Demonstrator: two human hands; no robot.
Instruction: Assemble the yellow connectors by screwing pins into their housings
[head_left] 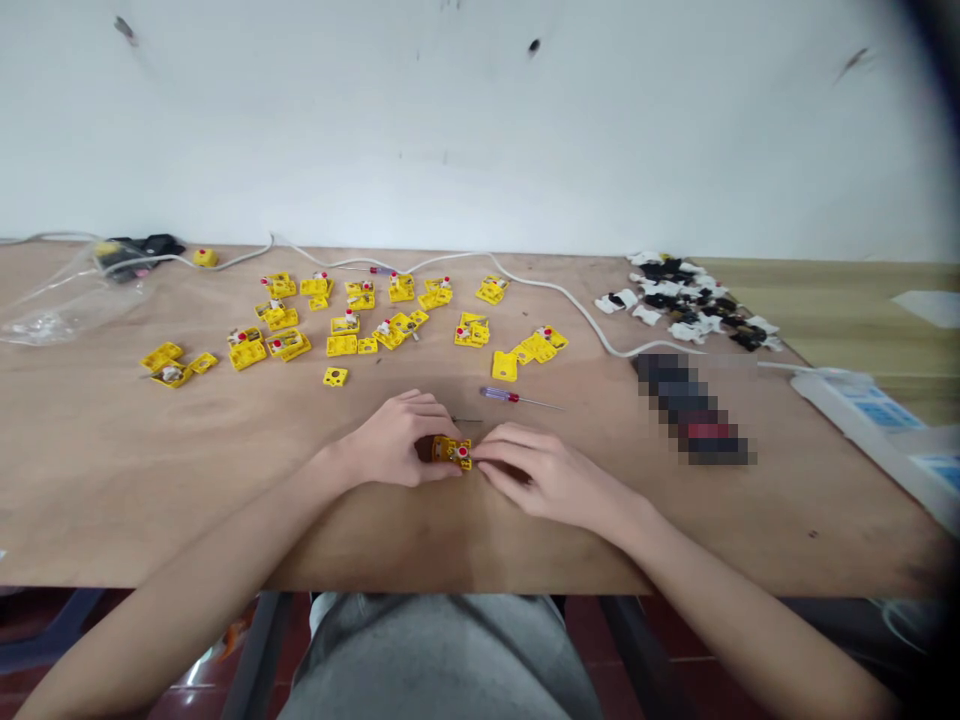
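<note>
A small open yellow case [442,449] with a red button and metal parts is gripped between the thumb and fingers of my left hand [401,440], near the table's front. My right hand [536,470] is pinched at the right edge of the case; whatever lies between its fingertips is too small to make out. Just beyond my hands a screwdriver [501,395] with a clear and red handle lies on the wooden table [225,500]. Several opened yellow cases [471,330] with red buttons are spread farther back.
A white cable [559,290] runs along the back. Black and white parts [690,300] are heaped at the back right, near a blurred dark object [694,410] and a white power strip [877,420]. A plastic bag [71,300] lies at the left.
</note>
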